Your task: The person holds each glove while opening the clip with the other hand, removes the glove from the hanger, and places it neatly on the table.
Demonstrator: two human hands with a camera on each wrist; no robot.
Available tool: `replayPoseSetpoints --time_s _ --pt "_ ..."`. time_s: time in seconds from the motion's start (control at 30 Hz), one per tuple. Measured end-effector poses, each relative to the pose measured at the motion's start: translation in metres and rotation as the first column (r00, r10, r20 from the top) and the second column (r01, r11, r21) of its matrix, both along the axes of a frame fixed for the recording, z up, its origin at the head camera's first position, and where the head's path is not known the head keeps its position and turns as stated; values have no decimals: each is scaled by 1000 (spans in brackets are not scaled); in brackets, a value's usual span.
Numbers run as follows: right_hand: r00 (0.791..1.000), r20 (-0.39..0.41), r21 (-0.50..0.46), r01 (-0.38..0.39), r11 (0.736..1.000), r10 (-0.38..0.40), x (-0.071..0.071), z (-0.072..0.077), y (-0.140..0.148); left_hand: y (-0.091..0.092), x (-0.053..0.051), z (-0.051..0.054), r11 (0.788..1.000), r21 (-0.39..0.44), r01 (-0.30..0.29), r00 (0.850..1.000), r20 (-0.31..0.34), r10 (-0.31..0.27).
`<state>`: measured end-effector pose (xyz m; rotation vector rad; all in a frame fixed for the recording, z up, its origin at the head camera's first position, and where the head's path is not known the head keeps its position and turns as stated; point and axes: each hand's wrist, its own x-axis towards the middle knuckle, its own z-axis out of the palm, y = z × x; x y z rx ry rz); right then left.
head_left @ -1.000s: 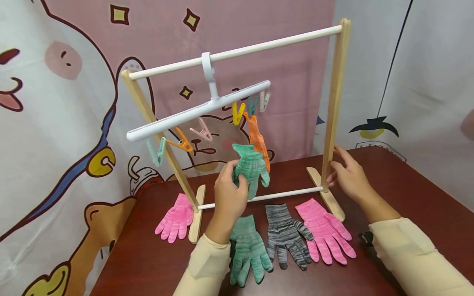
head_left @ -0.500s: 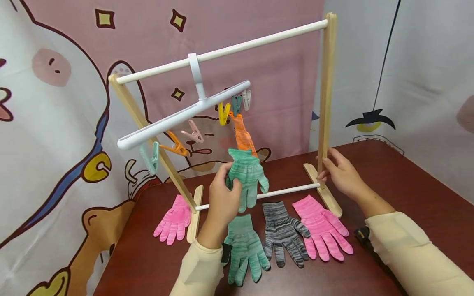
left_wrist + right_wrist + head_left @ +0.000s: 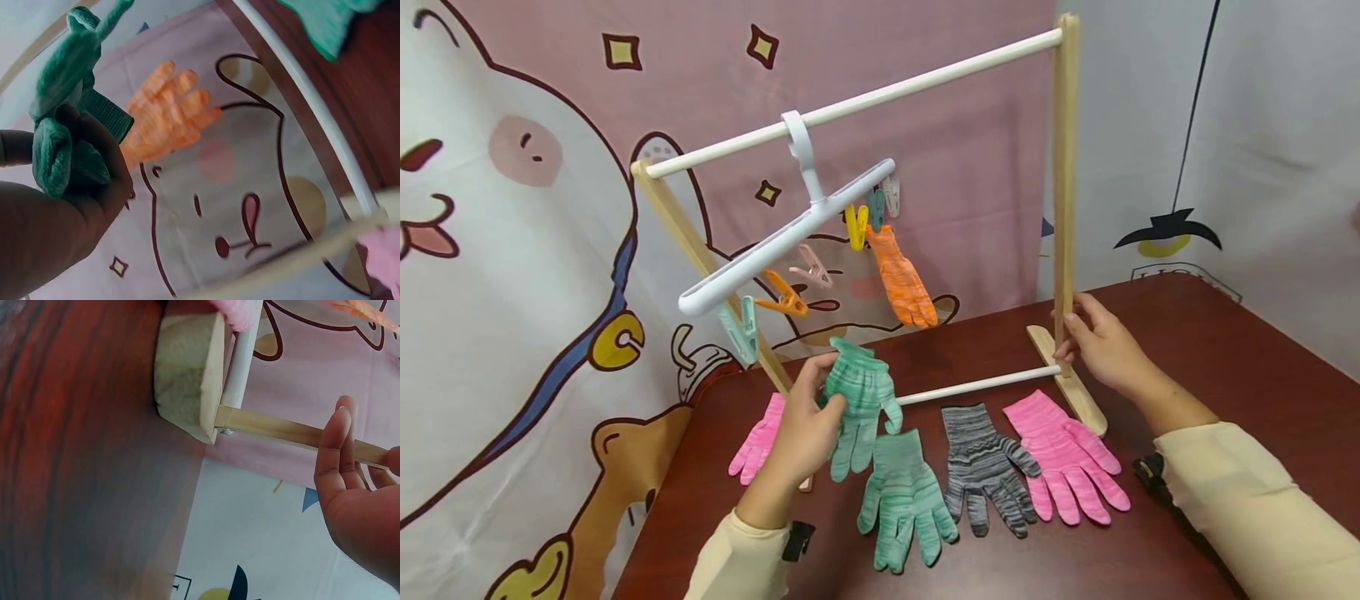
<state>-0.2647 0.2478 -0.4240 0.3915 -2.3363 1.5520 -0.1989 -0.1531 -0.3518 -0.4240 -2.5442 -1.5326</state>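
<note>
My left hand (image 3: 808, 425) pinches a green knitted glove (image 3: 859, 398) near its cuff, thumb in front. The glove's fingers hang down, below the white hanger (image 3: 760, 254). In the left wrist view, the green glove (image 3: 59, 94) is bunched in the fingers, with the orange glove (image 3: 169, 115) beyond it. My right hand (image 3: 1101, 343) holds the right wooden post (image 3: 1064, 192) of the rack low down. In the right wrist view, fingers (image 3: 334, 447) lie along one side of the post (image 3: 275, 427), the thumb on the other. An orange glove (image 3: 901, 279) hangs from a teal clip (image 3: 876, 210).
Other clips hang from the hanger: yellow (image 3: 857, 227), orange (image 3: 786, 296), pink (image 3: 812, 268) and mint (image 3: 742, 331). On the table lie a green glove (image 3: 904, 500), a grey striped glove (image 3: 985, 467) and pink gloves (image 3: 1067, 458). A white lower bar (image 3: 970, 387) crosses the rack.
My left hand has moved left and down with the green glove, uncovering the orange glove. The hanger has turned on its hook. My right hand stays at the post.
</note>
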Motion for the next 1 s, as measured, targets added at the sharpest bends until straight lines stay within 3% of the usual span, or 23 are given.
replayPoseSetpoints --time_s 0.23,0.43,0.6,0.73,1.0 --pt "1000 17 31 2 1000 -3 1 2 2 -36 11 -9 999 -9 -37 999 31 38" --pt "1000 11 37 4 999 -4 0 3 0 -63 22 -22 993 -53 -105 986 122 111" --pt "1000 4 44 7 999 -7 0 2 0 -80 31 -35 987 -72 -140 978 142 150" --pt "1000 16 53 8 999 -8 -1 0 2 -92 39 -47 986 -75 -148 970 184 159" --pt "1000 15 70 0 998 -1 -1 -1 4 -109 54 -67 991 -56 -123 937 324 134"
